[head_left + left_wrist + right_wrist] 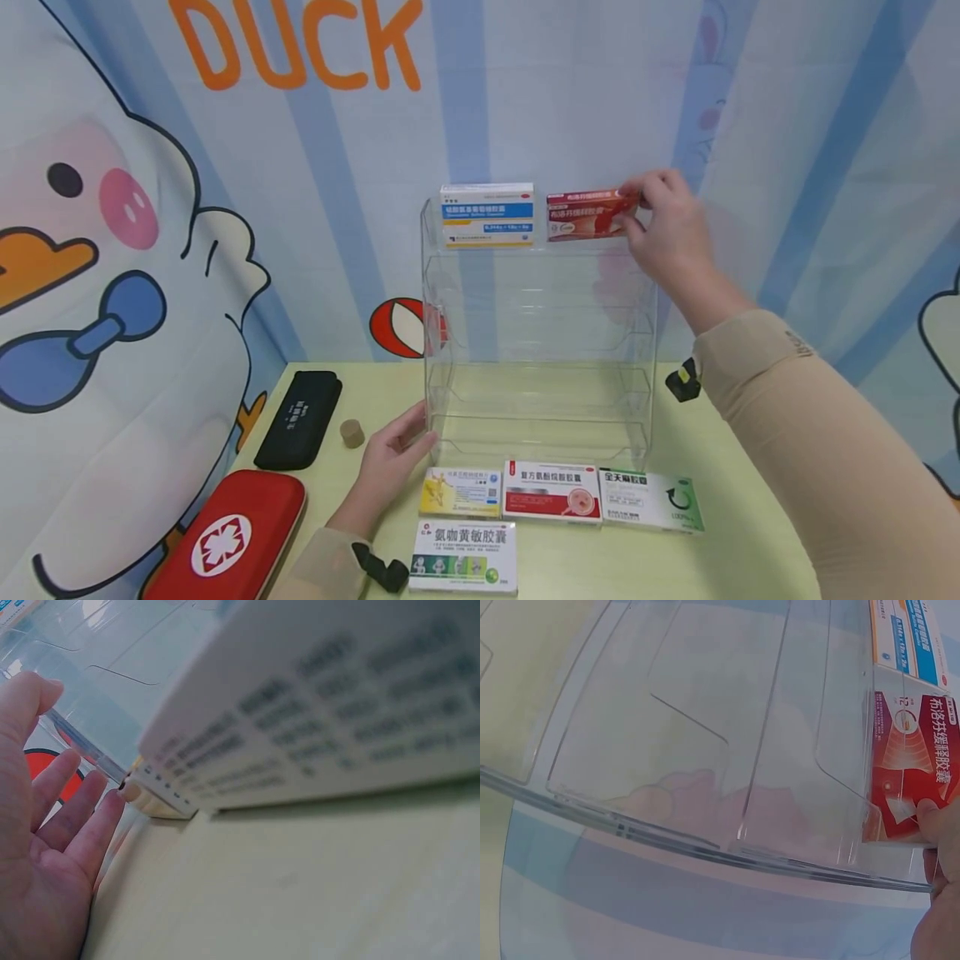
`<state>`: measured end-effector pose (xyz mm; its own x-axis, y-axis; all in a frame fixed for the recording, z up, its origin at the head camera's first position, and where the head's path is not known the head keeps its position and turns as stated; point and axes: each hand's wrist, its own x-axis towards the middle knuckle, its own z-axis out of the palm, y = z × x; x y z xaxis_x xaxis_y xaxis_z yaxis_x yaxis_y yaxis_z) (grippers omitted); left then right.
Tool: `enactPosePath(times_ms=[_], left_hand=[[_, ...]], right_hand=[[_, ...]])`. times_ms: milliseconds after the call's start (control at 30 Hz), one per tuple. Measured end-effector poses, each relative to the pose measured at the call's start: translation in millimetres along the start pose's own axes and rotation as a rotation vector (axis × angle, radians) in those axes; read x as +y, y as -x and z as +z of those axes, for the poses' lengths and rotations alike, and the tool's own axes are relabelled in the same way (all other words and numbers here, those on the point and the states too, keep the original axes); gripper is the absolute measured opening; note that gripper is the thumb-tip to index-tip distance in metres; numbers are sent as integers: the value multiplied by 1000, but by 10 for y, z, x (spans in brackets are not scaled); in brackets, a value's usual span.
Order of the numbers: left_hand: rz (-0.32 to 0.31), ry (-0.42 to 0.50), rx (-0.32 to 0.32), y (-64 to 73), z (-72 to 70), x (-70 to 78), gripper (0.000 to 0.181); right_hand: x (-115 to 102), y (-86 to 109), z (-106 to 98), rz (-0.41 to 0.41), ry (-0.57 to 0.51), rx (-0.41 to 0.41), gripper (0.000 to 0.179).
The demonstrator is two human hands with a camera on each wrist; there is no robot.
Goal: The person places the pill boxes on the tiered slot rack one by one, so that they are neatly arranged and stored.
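My right hand (670, 227) pinches the right end of a red medicine box (585, 217) at the top tier of a clear acrylic rack (540, 429). In the right wrist view, thumb and fingers are at that red box's (911, 761) edge. Beside it on the same tier stands a blue-and-white medicine box (487, 215). My left hand (386, 462) touches the rack's lower left side. Its fingers look fairly straight in the left wrist view, with the thumb by the panel edge.
Before the rack lie a yellow-and-white box (461, 493), a red-and-white box (552, 492), a green-and-white box (651, 500) and a white capsule box (462, 557). At left are a black case (298, 421), a small cork-coloured cylinder (351, 433) and a red first-aid case (225, 533). A printed curtain hangs behind.
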<state>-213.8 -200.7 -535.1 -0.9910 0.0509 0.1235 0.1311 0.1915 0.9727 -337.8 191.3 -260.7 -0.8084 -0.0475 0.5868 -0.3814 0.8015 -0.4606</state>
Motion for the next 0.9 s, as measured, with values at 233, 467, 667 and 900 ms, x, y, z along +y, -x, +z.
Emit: enactPosePath(times_ms=[233, 467, 667, 900], left_hand=[[-2, -13, 12, -3, 9, 2, 57], [2, -22, 16, -9, 11, -26, 57], [59, -25, 15, -20, 13, -75, 57], [32, -23, 3, -33, -12, -67, 58]], right_hand=[[8, 31, 45, -25, 21, 4, 29], [29, 43, 77, -51, 37, 9, 29], [66, 89, 97, -76, -18, 36, 36], [117, 195, 113, -110, -109, 145, 40]])
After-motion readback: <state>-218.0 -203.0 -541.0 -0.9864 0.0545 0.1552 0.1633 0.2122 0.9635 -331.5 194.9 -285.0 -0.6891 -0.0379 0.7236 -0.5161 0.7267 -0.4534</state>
